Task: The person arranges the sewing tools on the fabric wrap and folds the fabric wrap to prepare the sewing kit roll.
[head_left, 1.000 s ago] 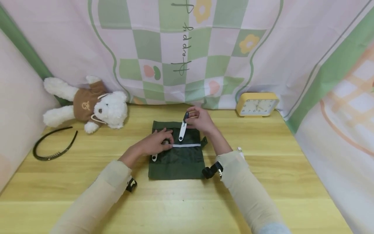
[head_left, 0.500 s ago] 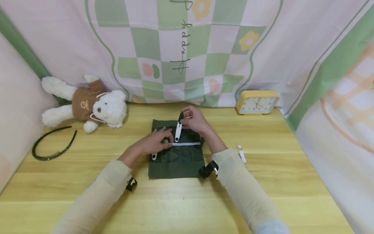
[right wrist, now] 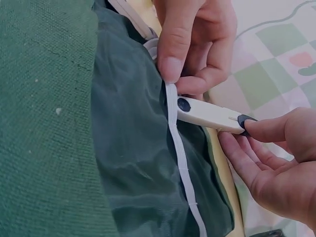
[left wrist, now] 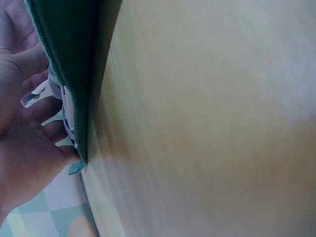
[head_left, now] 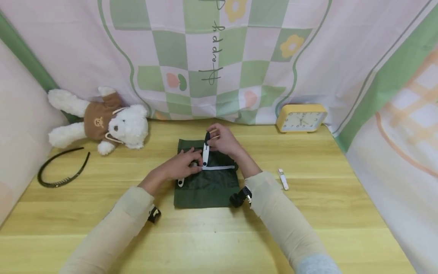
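Note:
A dark green cloth organizer lies spread on the table, with a white elastic band across it. My left hand pinches this band between thumb and forefinger, lifting it slightly in the right wrist view. With thumb and fingertips, my right hand holds the dark end of a slim white tool, whose kind I cannot tell. The tool's other end, marked by a black dot, is at the band beside my left fingers. A similar white dotted end shows under my left hand. In the left wrist view, the organizer's edge hides some fingers.
A small white clipper-like item lies right of the organizer. A yellow clock stands at the back right. A plush dog and a black headband lie at the left. A patterned curtain hangs behind the table.
My right hand has moved left, bringing the white tool's dotted end to the band near my left fingers. The clipper-like item has come into fuller view. My left hand stays put.

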The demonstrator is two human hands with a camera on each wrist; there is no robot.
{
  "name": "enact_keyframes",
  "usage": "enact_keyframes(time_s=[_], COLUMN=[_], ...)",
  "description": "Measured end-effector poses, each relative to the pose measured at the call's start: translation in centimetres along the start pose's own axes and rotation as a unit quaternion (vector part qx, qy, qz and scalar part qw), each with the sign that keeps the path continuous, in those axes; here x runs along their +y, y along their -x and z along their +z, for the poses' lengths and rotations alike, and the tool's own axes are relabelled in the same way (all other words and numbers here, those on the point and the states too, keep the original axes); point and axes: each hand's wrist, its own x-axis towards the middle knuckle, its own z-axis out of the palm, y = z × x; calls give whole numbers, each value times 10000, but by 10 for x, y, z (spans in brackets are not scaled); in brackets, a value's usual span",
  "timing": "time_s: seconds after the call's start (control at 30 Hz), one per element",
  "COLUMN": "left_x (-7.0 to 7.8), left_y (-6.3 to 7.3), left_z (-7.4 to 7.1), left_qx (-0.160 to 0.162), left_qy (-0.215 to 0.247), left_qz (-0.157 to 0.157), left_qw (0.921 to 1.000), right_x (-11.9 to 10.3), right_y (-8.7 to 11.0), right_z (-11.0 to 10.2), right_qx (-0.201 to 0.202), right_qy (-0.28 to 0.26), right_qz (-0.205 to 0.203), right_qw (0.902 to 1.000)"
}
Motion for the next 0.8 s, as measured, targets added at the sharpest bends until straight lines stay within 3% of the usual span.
enact_keyframes(time_s=[0.8], left_x=[-1], left_y=[-1], left_z=[2], left_qx=[31], left_qy=[-173], left_qz=[-62], left_qw=[9998], right_x=[10], right_y=[1], right_z=[4], right_qx=[-639], right_qy=[356], right_qz=[433], right_qw=[9964])
